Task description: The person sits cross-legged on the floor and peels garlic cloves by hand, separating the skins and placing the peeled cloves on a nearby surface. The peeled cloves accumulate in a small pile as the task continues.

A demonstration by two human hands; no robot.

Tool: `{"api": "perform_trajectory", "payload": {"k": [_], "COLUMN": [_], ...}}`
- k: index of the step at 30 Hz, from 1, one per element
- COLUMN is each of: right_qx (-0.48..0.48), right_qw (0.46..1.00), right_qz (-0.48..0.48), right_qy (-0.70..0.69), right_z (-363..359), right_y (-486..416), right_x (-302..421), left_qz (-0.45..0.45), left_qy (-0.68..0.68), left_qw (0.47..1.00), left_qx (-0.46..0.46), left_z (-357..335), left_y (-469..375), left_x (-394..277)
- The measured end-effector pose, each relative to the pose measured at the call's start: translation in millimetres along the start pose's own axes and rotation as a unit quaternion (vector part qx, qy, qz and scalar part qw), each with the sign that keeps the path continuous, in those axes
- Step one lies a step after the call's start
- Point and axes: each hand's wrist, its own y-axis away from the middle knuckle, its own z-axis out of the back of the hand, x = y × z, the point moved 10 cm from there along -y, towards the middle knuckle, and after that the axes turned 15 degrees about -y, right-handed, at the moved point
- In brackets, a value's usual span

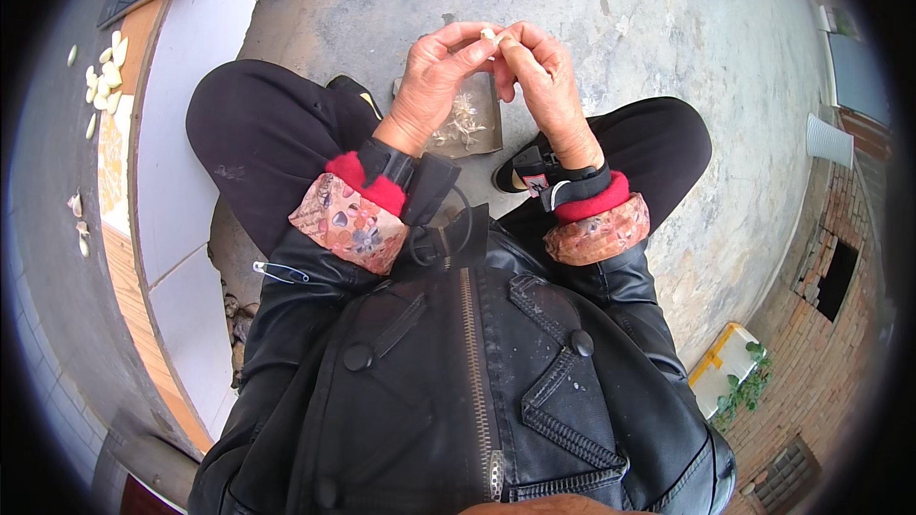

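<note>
My left hand [440,75] pinches a pale garlic clove [488,34] between thumb and forefinger. Thumb and fingertips of my right hand [542,68] meet at the same clove, partly covering it. Both hands are raised over a shallow box [489,134] on the ground between my feet. Papery garlic skins [459,120] lie inside that box, and my left wrist hides part of it. Off to my left, several peeled cloves [107,79] form a loose pile on a grey surface. A few cloves with skin [75,205] lie apart from them, lower in the view.
A white tiled ledge [189,114] runs along my left side. Concrete floor [644,28] stretches ahead and to the right. At the right stand a white ribbed bin [830,141], a brick wall [801,350] and a white box [726,365] beside a green plant [748,386].
</note>
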Motion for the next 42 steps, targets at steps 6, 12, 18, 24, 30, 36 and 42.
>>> {"api": "perform_trajectory", "payload": {"k": [6, 12, 18, 24, 30, 36, 42], "right_qx": [0.026, 0.023, 0.005, -0.082, -0.065, -0.056, -0.055], "right_qw": [0.999, 0.995, 0.987, 0.973, 0.972, 0.991, 0.986], "right_qz": [0.016, 0.040, 0.084, 0.143, 0.080, 0.039, 0.069], "right_qy": [0.014, 0.087, 0.136, 0.163, 0.211, 0.116, 0.143], "right_z": [-6, -9, -4, 13, 11, 9, 9], "right_y": [1, 3, 2, 2, 0, 1, 0], "right_x": [5, 10, 16, 27, 15, 11, 20], "left_qz": [0.002, 0.013, -0.006, -0.038, -0.041, -0.035, -0.055], "left_qy": [0.073, 0.024, -0.048, -0.108, -0.053, -0.065, -0.168], "left_qw": [0.997, 0.998, 0.994, 0.986, 0.989, 0.989, 0.974], "left_qx": [-0.018, -0.063, -0.094, -0.121, -0.135, -0.127, -0.140], "left_z": [4, 11, 14, 17, 21, 21, 21], "left_y": [0, 1, 1, 1, 1, 2, 3], "left_x": [2, 4, -1, -10, -8, -7, -14]}}
